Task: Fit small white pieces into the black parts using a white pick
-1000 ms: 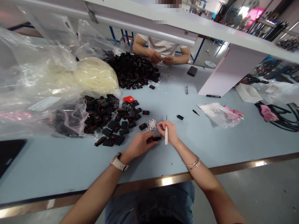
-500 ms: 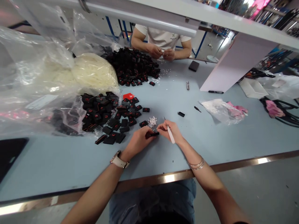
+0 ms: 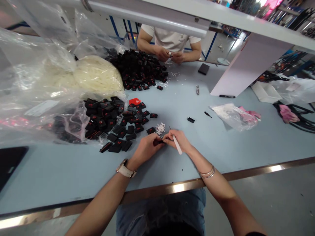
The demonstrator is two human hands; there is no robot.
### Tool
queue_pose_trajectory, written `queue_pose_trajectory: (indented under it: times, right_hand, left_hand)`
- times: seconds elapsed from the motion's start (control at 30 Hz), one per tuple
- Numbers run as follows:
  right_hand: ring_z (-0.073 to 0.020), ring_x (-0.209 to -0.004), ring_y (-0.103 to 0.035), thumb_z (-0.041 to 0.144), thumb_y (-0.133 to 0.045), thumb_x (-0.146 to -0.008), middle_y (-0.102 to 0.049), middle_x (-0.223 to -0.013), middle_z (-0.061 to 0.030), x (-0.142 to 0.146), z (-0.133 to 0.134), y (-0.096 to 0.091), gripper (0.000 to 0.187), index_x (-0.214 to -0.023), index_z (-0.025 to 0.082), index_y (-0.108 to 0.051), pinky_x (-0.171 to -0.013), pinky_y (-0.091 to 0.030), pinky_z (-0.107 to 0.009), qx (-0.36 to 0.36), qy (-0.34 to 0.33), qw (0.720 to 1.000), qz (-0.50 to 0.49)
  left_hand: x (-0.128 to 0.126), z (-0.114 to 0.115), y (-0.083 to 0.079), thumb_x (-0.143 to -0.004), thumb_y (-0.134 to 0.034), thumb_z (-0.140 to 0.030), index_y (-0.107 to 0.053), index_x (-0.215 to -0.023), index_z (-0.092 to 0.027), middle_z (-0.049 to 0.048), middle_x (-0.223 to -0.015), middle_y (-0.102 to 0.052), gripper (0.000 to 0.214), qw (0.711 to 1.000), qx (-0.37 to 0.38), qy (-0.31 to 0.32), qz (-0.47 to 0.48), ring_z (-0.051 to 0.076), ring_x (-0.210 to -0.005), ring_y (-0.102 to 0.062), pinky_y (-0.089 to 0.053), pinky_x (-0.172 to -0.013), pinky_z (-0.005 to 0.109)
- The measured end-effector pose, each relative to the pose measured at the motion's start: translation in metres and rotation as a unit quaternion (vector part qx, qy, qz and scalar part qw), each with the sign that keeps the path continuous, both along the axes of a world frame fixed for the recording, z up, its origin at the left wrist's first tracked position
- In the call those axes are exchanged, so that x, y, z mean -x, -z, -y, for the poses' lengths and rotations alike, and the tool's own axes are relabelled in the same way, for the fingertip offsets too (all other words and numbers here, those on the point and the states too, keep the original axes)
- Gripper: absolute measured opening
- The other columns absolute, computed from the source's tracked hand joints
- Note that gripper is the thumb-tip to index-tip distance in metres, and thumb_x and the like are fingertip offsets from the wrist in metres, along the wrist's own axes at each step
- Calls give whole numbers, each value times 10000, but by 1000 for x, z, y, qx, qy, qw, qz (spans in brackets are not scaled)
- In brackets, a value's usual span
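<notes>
My left hand (image 3: 148, 145) is closed on a small black plastic part (image 3: 159, 142), mostly hidden by the fingers. My right hand (image 3: 179, 141) meets it from the other side, its fingertips at the part's right end. Tucked in that right hand is a slim white tool (image 3: 177, 145) with a thin dark tip pointing away from me. Just beyond the fingers lies a little heap of small white pieces (image 3: 160, 127). To the left, many black plastic parts (image 3: 119, 129) with red marks are spread in a loose pile.
Clear plastic bags (image 3: 98, 75) fill the left side, with a larger black pile (image 3: 140, 67) behind. Across the table, a co-worker's hands (image 3: 169, 55) hold something small. A single black part (image 3: 191, 120), a bag with pink material (image 3: 233, 116) and a white upright panel (image 3: 251, 62) stand rightward.
My right hand has shifted slightly left, and its fingertips now meet the black part in my left hand. The white tool moved along with it. The left hand stays nearly still.
</notes>
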State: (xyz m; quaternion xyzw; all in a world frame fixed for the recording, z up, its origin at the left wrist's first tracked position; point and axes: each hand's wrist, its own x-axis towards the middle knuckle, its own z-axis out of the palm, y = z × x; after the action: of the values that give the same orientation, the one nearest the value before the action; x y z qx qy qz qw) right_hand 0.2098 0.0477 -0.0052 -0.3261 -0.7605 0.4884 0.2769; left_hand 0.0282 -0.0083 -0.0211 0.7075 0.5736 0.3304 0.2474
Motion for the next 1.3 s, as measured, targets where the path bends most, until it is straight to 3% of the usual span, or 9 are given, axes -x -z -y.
queue_pose_trajectory:
  times: [0.17, 0.4, 0.57, 0.73, 0.83, 0.93, 1.07, 1.17, 1.3]
  right_hand:
    - [-168, -775, -663, 209, -642, -830, -728, -742, -16, -2, 1, -6, 380, -579, 220, -357, -711, -470, -263, -106, 3, 991, 77]
    - [-133, -710, -671, 260, -603, -895, -766, -842, -35, -11, -2, 0, 341, -595, 209, -449, -655, -486, -238, -140, -29, 989, 36]
    - [-131, -720, -631, 242, -529, -941, -753, -812, -29, -11, -4, 0, 349, -596, 202, -488, -671, -480, -246, -232, -71, 968, 58]
    - [-143, -745, -610, 123, -487, -923, -673, -675, -5, -10, -1, -7, 281, -660, 206, -544, -680, -454, -247, -278, -105, 942, 156]
    - [-157, -751, -613, 138, -531, -897, -670, -662, -10, -8, 0, -6, 267, -640, 207, -510, -662, -455, -250, -248, -82, 956, 134]
    - [-151, -730, -641, 229, -590, -874, -722, -749, -29, -4, 2, -1, 329, -590, 214, -423, -678, -486, -261, -144, -3, 989, 43]
    - [-152, -709, -679, 315, -625, -834, -744, -822, -51, -1, 3, 0, 391, -586, 230, -336, -643, -503, -264, -31, 77, 996, -35]
    - [-158, -704, -686, 384, -648, -820, -741, -789, -52, -1, 4, -5, 421, -601, 236, -320, -637, -507, -269, -16, 86, 996, -32]
    - [-169, -735, -705, 437, -647, -825, -747, -788, -56, -3, 3, -9, 428, -617, 236, -331, -661, -523, -275, 3, 50, 999, -16]
  left_hand:
    - [-1, 1, -3, -781, -664, -214, -560, -721, -184, -24, -658, -594, 124, 1000, 15, 2, 4, 119, -594, -535, -416, -542, 233]
    - [-1, 2, -5, -803, -647, -262, -568, -729, -182, -15, -652, -594, 135, 1000, 21, -2, 5, 126, -595, -537, -412, -549, 241]
    - [-2, 1, -6, -776, -674, -259, -561, -716, -189, -27, -651, -601, 146, 999, 35, -9, 9, 113, -575, -523, -401, -539, 226]
    - [-4, -1, -7, -766, -675, -249, -566, -689, -186, -24, -629, -600, 148, 999, 40, -21, -8, 116, -566, -524, -395, -539, 229]
    - [-3, -1, -6, -766, -677, -244, -570, -698, -184, -27, -627, -600, 140, 999, 30, -15, -2, 112, -564, -523, -394, -536, 224]
    - [-2, 0, -5, -773, -679, -251, -571, -702, -182, -32, -618, -585, 146, 1000, 19, -15, 10, 104, -555, -510, -385, -525, 218]
    - [-2, 1, -4, -785, -674, -271, -572, -713, -182, -36, -625, -575, 153, 1000, 15, -14, 18, 99, -559, -501, -381, -523, 215]
    - [-2, 1, -5, -780, -678, -269, -581, -728, -183, -40, -624, -574, 140, 1000, 22, -14, 17, 98, -564, -500, -382, -530, 215]
    - [-3, 1, -6, -773, -676, -253, -578, -718, -185, -38, -623, -569, 131, 999, 33, -17, 17, 103, -564, -499, -373, -527, 220]
